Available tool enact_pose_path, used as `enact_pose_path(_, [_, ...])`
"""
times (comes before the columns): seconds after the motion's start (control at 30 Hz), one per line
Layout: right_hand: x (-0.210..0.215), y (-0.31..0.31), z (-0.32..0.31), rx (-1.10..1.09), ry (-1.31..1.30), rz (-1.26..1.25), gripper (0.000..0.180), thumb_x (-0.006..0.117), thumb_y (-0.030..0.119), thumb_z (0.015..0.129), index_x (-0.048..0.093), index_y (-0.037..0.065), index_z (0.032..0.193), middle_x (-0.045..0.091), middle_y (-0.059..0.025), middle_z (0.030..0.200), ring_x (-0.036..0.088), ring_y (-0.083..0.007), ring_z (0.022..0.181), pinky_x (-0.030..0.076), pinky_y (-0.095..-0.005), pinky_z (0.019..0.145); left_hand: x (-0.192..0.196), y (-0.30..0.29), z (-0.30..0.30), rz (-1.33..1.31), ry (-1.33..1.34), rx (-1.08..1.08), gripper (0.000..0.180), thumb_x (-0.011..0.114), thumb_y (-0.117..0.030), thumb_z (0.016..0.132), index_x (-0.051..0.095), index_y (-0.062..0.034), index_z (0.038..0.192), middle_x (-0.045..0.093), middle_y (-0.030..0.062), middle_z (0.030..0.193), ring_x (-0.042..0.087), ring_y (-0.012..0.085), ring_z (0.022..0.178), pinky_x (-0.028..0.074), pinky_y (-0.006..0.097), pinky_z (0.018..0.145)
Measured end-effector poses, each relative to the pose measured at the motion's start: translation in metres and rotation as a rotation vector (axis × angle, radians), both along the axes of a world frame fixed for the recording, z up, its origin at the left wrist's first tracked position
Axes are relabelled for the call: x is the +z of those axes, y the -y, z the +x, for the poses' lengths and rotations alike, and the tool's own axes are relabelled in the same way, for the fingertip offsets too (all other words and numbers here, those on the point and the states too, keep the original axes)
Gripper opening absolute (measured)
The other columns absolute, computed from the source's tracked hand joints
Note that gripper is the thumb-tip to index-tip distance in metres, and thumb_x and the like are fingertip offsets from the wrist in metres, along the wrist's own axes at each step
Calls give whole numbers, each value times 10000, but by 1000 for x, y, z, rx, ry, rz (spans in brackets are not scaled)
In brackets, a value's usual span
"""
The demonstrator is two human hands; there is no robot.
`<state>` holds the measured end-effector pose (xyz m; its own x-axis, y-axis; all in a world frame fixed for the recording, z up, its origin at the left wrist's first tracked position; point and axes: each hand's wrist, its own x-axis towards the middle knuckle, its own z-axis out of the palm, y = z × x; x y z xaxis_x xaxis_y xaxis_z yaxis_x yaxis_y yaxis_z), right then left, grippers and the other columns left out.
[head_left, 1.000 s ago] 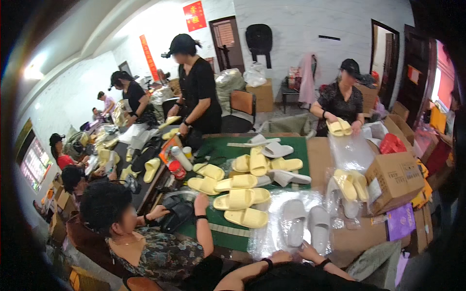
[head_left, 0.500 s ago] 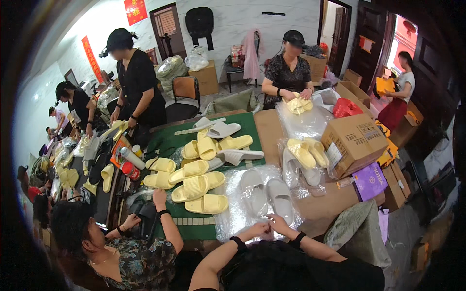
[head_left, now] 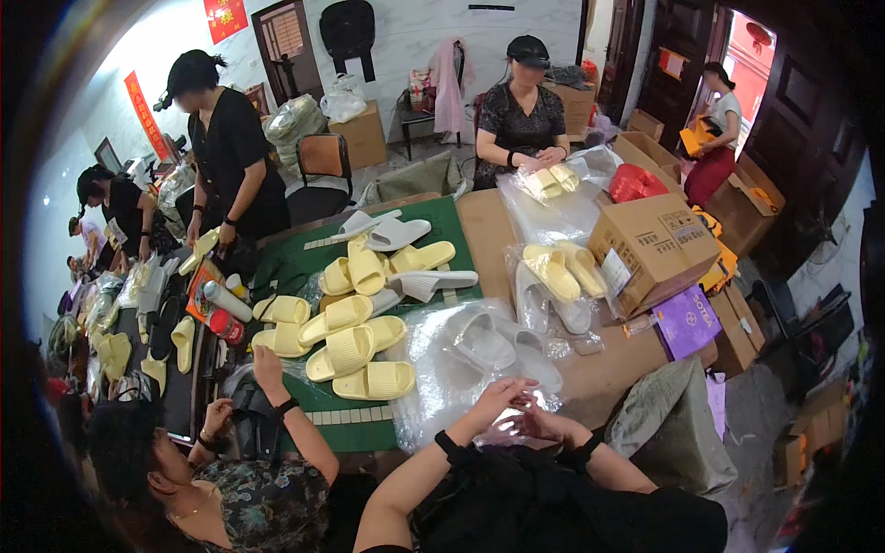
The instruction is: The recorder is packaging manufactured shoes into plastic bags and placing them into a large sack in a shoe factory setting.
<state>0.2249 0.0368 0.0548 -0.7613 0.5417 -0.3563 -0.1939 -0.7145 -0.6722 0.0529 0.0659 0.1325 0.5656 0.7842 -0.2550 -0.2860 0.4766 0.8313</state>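
A pair of grey slippers [head_left: 481, 343] lies inside a clear plastic bag [head_left: 527, 403] on the table in front of me. My left hand [head_left: 505, 394] is at the bag's near end, its fingers closed and pointing right. Close beside it, my right hand [head_left: 546, 425] is bent inward, its fingers closed at the same end of the bag. The plastic between the two hands is crumpled and shiny, and the fingertips are partly hidden. More flat clear bags [head_left: 422, 405] lie under the slippers.
Yellow slippers [head_left: 373, 380] and grey ones [head_left: 398, 233] are heaped on a green mat [head_left: 369, 412] to the left. Bagged yellow slippers [head_left: 550, 274], a cardboard box [head_left: 650, 249] and a purple box [head_left: 687, 324] stand right. Co-workers sit or stand around; one [head_left: 249, 493] is close at my left.
My hands have risen a little at the bag's near end, and the grey slippers have shifted within the plastic. Across the table, a co-worker has put yellow slippers down on the bags.
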Motion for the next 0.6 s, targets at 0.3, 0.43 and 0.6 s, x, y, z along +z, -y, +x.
enact_pose_path(0.3, [81, -34, -2, -372, 448, 244, 271, 505, 260, 880, 624, 17, 895, 588, -28, 679, 508, -95, 639, 419, -236, 654, -14, 18, 4, 395, -155, -45, 274, 464, -237, 904, 588, -11, 997, 604, 34, 926, 539, 109, 845, 418, 254, 785])
enact_pose_path(0.43, [99, -42, 0, -447, 398, 456, 270, 503, 218, 871, 619, -24, 837, 617, -74, 779, 564, -136, 737, 450, -269, 699, -30, 14, -6, 374, -238, -249, 315, 479, -271, 894, 576, 15, 982, 611, 62, 932, 553, 146, 853, 423, 275, 788])
enact_pose_path(0.6, [161, -50, -12, -464, 357, 317, 300, 471, 213, 886, 627, -41, 857, 633, -89, 840, 570, -141, 795, 433, -260, 764, -151, 29, -30, 177, -855, -152, 355, 539, -282, 819, 569, 20, 1004, 617, 106, 964, 568, 197, 881, 441, 301, 790])
